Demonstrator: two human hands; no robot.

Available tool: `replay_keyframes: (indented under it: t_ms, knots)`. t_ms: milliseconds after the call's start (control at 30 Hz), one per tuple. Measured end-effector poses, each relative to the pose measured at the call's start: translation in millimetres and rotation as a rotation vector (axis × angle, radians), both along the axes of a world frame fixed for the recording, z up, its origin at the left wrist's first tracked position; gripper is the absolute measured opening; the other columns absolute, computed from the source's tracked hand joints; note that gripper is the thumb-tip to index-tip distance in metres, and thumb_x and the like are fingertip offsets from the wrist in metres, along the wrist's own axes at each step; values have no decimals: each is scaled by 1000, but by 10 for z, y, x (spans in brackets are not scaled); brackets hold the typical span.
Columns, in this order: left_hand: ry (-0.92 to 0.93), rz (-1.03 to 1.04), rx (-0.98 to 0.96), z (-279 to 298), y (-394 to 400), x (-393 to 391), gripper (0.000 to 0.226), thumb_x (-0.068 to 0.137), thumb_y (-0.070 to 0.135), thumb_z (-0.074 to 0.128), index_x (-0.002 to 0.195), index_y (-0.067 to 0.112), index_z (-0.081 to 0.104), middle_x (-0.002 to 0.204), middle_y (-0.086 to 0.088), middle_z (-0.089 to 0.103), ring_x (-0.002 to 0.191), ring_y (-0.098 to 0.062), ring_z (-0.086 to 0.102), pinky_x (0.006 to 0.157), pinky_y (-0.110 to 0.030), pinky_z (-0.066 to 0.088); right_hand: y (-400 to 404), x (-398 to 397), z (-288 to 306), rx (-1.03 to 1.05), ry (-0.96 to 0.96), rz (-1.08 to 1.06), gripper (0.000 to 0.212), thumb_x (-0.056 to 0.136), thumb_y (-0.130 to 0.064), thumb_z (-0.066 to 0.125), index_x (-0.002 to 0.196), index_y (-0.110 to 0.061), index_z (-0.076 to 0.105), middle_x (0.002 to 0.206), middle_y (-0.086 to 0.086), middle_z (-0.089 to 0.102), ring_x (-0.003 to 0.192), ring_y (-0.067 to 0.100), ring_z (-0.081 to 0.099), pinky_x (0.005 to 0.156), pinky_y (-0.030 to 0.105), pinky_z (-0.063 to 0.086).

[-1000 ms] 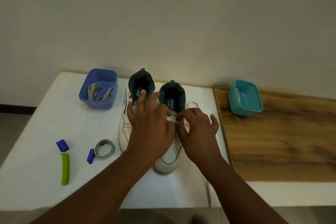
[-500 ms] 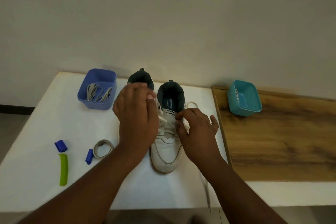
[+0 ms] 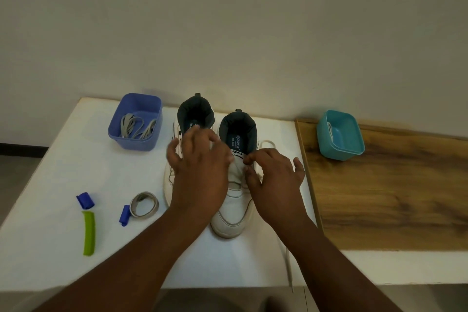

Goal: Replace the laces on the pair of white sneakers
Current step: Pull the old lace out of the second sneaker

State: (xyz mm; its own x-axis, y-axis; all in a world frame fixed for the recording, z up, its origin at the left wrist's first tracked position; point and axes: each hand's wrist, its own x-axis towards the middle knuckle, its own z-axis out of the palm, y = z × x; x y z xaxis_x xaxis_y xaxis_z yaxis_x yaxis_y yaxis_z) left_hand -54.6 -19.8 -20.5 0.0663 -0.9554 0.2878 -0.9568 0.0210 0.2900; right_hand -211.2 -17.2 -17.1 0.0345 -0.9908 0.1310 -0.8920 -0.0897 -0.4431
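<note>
Sneakers: two white ones stand side by side on the white table (image 3: pixel 63 185), mid-table, their long axes running from the wall toward the person; toes point at the person, dark collars face the wall.
Left sneaker (image 3: pixel 196 119): mostly hidden under the left hand; only its collar and outer side show.
Right sneaker (image 3: pixel 231 215): toe cap bare and plain to see, insole with blue print showing in the opening.
Left hand (image 3: pixel 200 175): over the gap between the two sneakers, fingers spread and lightly bent; whether it holds anything, I cannot tell from here.
Right hand (image 3: pixel 274 182): at the right sneaker's eyelets, thumb and forefinger pinching the white lace (image 3: pixel 266 144), other fingers fanned out.
Lace: one loop lies beside the right sneaker's collar; a loose end (image 3: pixel 288 268) trails off the table's near edge.
Blue tub (image 3: pixel 135 121): near the wall, left of the sneakers, with grey laces (image 3: pixel 136 126) heaped inside.
Teal tub (image 3: pixel 340 134): on the wooden board (image 3: pixel 392 197) to the right, well apart from the sneakers.
Grey coil (image 3: pixel 144 204): left of the left sneaker, a blue clip (image 3: pixel 124 215) touching it.
Far left: a second blue clip (image 3: pixel 85 200), and just below it a green stick (image 3: pixel 89 233) lying lengthwise toward the person.
</note>
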Motion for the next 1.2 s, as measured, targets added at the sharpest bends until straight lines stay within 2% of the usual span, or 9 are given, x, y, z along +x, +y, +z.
replay_keyframes:
  t_ms: [133, 233, 367, 533, 700, 833, 1000, 1100, 1200]
  knots:
    - [224, 274, -171, 172, -80, 214, 21, 100, 28, 43, 111, 18, 57, 126, -12, 51, 122, -35, 47, 95, -54, 39, 15, -19, 26, 6, 7, 2, 16, 97, -33, 61, 111, -41, 63, 123, -17, 63, 124, 10, 55, 122, 52, 5]
    - [278, 75, -137, 149, -76, 158, 25, 93, 26, 52, 118, 29, 58, 142, -6, 45, 139, -34, 35, 107, -60, 32, 7, -8, 20, 8, -17, -3, 16, 98, -33, 60, 112, -40, 64, 124, -16, 62, 124, 11, 54, 123, 53, 6]
    - [45, -198, 123, -63, 9, -42, 27, 96, 47, 52, 119, 43, 65, 164, 0, 23, 154, -30, 1, 120, -61, 1, 11, -7, 3, 11, -12, 2, 18, 98, -32, 61, 114, -40, 65, 126, -15, 62, 126, 12, 54, 123, 53, 6]
    - [64, -162, 162, -62, -12, -19, 14, 88, 51, 67, 91, 41, 75, 158, 1, 35, 153, -33, 7, 118, -60, -5, -2, -8, 3, 9, -30, -2, 17, 99, -34, 61, 113, -41, 65, 126, -15, 62, 126, 12, 54, 123, 53, 6]
    - [213, -79, 137, -34, -29, 8, 9, 92, 38, 63, 98, 38, 71, 154, 6, 39, 153, -27, 11, 118, -60, 3, 2, -20, -15, -5, -43, 1, 17, 98, -34, 61, 113, -40, 65, 125, -16, 63, 126, 11, 54, 121, 50, 5]
    - [358, 50, 22, 37, -115, 153, 10, 93, 32, 64, 101, 31, 69, 141, 5, 52, 145, -29, 33, 112, -64, 26, -8, -24, -19, -3, -52, -2, 16, 98, -34, 62, 112, -41, 65, 125, -17, 64, 126, 11, 55, 122, 52, 6]
    - [547, 103, -170, 66, -96, 162, 15, 98, 27, 56, 110, 21, 64, 127, 4, 62, 121, -21, 55, 102, -54, 42, -14, -40, -32, 1, -59, -2, 15, 98, -36, 61, 112, -42, 65, 124, -18, 63, 124, 10, 55, 122, 53, 8]
    - [666, 132, -252, 82, -83, 139, 14, 100, 24, 55, 112, 22, 61, 119, 6, 62, 112, -19, 57, 98, -53, 47, -17, -53, -29, 3, -59, 2, 16, 98, -37, 62, 113, -42, 64, 124, -18, 63, 123, 9, 55, 123, 52, 10]
    - [609, 120, -222, 78, -89, 153, 19, 98, 28, 51, 113, 21, 61, 121, 3, 62, 115, -22, 57, 98, -54, 45, -19, -65, -39, 1, -82, 8, 16, 98, -36, 63, 113, -42, 64, 123, -19, 63, 122, 8, 56, 123, 54, 13]
